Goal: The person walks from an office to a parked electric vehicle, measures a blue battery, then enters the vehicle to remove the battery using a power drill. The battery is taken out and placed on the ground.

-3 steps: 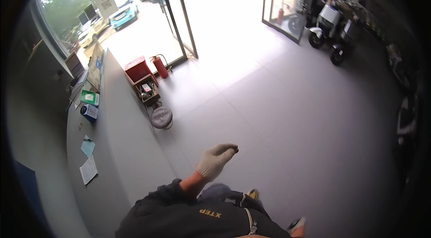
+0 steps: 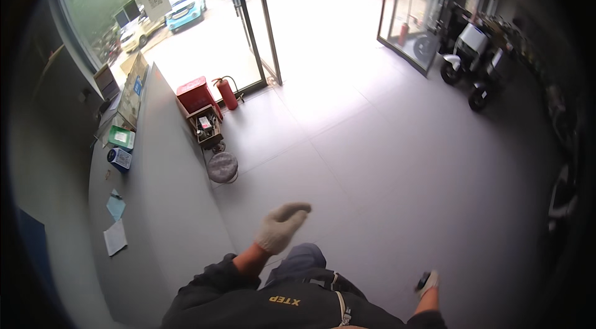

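My left hand (image 2: 281,229), in a pale knit glove, hangs in front of my body above the floor. Its fingers reach forward, loosely bent and close together, darker at the tips; no object shows in them. Low on the right, my right hand (image 2: 431,284), also gloved, is closed round a small black object (image 2: 423,280) whose kind I cannot make out. Left of my left hand runs a long grey counter (image 2: 167,205). A light blue paper (image 2: 115,206) and a white sheet (image 2: 115,238) lie on its lower ledge, out of reach of either hand.
Beside the counter stand a round stool (image 2: 222,167), an open box of odds and ends (image 2: 206,125), a red bin (image 2: 195,94) and a fire extinguisher (image 2: 227,94). Glass doors (image 2: 415,15) stand open ahead. Scooters (image 2: 467,46) are parked along the right.
The view has shifted slightly. My left hand has swung a little to the left and down. My right hand has come further into view with the black object, and a knee shows below.
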The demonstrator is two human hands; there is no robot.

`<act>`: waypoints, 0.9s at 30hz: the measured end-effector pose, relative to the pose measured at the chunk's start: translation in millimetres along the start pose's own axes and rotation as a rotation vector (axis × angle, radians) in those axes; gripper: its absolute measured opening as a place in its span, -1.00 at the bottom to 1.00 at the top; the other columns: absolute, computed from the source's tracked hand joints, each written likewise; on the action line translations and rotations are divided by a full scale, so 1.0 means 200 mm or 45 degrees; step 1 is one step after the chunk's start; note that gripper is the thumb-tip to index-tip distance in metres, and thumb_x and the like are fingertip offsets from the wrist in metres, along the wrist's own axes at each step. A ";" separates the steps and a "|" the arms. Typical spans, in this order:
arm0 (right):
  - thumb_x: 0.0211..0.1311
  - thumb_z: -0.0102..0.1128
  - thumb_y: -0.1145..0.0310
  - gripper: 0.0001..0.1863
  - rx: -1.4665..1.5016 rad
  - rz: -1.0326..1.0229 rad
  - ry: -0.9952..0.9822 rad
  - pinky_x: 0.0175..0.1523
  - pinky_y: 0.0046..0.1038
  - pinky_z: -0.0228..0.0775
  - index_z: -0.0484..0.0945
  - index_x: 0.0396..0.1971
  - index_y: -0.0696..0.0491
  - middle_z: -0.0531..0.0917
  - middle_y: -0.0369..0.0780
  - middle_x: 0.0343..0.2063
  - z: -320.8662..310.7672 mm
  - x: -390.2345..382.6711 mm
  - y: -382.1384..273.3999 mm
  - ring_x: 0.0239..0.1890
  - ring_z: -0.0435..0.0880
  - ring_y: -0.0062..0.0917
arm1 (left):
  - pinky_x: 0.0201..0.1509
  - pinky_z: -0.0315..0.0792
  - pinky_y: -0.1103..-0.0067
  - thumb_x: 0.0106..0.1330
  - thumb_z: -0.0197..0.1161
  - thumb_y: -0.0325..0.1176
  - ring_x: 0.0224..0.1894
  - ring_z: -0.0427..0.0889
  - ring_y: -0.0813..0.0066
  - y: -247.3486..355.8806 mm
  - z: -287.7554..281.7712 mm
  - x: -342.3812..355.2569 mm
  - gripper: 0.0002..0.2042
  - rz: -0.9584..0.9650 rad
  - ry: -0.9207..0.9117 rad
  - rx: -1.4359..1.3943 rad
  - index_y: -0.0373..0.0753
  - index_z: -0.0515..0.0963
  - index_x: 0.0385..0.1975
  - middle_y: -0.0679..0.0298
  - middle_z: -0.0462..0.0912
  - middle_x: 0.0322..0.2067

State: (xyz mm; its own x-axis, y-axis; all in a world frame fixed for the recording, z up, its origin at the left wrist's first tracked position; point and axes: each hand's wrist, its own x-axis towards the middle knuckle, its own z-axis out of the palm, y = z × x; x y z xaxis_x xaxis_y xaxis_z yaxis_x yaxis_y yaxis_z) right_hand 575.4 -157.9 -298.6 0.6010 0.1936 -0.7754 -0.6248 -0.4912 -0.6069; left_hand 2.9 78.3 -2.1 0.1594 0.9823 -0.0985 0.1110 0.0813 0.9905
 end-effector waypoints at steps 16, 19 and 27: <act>0.31 0.18 0.09 -0.79 -0.716 0.563 -0.110 -0.34 -0.14 0.48 0.61 -0.21 -0.14 0.65 -0.23 -0.39 2.63 0.70 -1.52 -0.38 0.63 -0.29 | 0.24 0.56 0.51 0.58 0.27 -0.24 0.08 0.71 0.46 0.47 0.14 3.13 -0.65 -0.047 -0.029 -0.026 -0.36 0.65 0.18 0.13 0.78 0.02; 0.32 0.22 0.09 -0.79 -0.909 0.535 -0.301 -0.36 -0.15 0.47 0.58 -0.23 -0.12 0.64 -0.22 -0.37 3.45 0.83 -1.74 -0.38 0.62 -0.30 | 0.25 0.55 0.52 0.58 0.27 -0.23 0.09 0.69 0.48 0.47 0.16 3.76 -0.63 -0.114 0.029 -0.097 -0.39 0.63 0.19 0.13 0.77 0.02; 0.33 0.32 0.07 -0.74 -0.964 0.190 -0.161 -0.41 -0.16 0.44 0.50 -0.26 -0.09 0.60 -0.18 -0.33 4.98 1.53 -3.54 -0.40 0.58 -0.33 | 0.26 0.52 0.54 0.59 0.22 -0.26 0.08 0.70 0.46 0.65 -0.16 5.05 -0.68 -0.157 0.499 -0.279 -0.38 0.68 0.11 0.16 0.79 -0.01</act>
State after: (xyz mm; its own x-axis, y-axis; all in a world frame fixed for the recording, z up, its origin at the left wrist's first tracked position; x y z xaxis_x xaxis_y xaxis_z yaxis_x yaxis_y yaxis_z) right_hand 706.1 1095.9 -279.9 0.4475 0.1533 -0.8811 -0.1568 -0.9565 -0.2460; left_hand 147.8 1087.1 30.1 -0.2293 0.9494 -0.2146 -0.1108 0.1936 0.9748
